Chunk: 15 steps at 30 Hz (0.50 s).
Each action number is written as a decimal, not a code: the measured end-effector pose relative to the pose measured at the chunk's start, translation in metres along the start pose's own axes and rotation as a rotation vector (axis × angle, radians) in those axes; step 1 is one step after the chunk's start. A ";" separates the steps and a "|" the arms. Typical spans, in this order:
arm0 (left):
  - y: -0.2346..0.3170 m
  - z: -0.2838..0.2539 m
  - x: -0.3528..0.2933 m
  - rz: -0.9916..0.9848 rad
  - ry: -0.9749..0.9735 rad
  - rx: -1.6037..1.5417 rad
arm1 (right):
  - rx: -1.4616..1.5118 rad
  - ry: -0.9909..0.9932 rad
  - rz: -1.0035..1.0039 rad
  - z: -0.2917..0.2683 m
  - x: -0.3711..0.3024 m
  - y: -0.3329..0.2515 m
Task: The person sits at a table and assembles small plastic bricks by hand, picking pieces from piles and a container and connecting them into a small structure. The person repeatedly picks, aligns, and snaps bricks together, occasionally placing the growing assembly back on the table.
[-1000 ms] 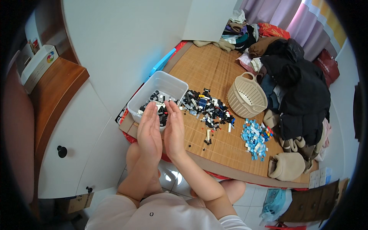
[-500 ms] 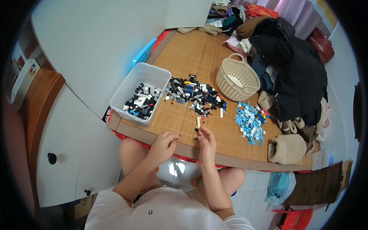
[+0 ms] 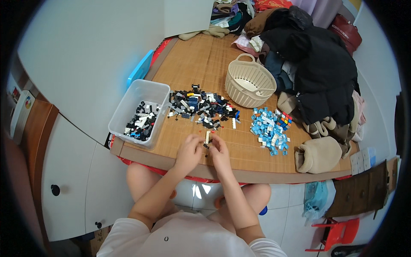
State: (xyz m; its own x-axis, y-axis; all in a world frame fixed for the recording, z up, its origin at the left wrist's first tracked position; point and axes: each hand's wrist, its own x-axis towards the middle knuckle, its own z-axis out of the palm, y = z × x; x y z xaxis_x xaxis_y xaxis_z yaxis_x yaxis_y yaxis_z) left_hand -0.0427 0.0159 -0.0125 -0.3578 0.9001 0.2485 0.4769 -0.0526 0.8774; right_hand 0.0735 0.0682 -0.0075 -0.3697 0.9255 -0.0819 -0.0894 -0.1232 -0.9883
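Observation:
Near the front edge of the mat, my two hands work close together. My right hand has its thumb and fingers closed at the lower end of a narrow cream building-brick piece with dark parts at its bottom. Just left of that piece is my left hand, its fingers curled together; what they hold, if anything, is hidden. Beyond the hands spreads a pile of mixed black, grey, white and blue building bricks. A few tiny red and dark pieces lie around the hands.
At left stands a clear plastic bin partly filled with bricks, its blue lid behind it. A beige basket, a light-blue brick pile and a puzzle cube are to the right. Clothes heap beyond them.
My left hand has moved up and right, to beside the cream piece. My right hand stays near that piece, and the hands are closer together. The whole view has shifted a little.

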 end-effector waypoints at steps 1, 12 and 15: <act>-0.002 0.003 0.008 0.038 0.058 0.030 | -0.128 0.062 -0.107 -0.006 0.010 0.007; -0.015 0.019 0.070 0.122 0.177 0.191 | -0.757 0.332 -0.296 -0.032 0.098 0.003; -0.019 0.024 0.073 0.123 0.185 0.265 | -0.892 0.319 -0.247 -0.027 0.117 -0.002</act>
State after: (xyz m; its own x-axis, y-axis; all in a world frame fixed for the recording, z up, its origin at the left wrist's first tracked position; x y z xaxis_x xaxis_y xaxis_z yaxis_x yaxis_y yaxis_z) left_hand -0.0588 0.0926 -0.0208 -0.4127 0.7989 0.4375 0.7087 -0.0201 0.7052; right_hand 0.0555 0.1866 -0.0181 -0.1558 0.9584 0.2390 0.6501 0.2817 -0.7057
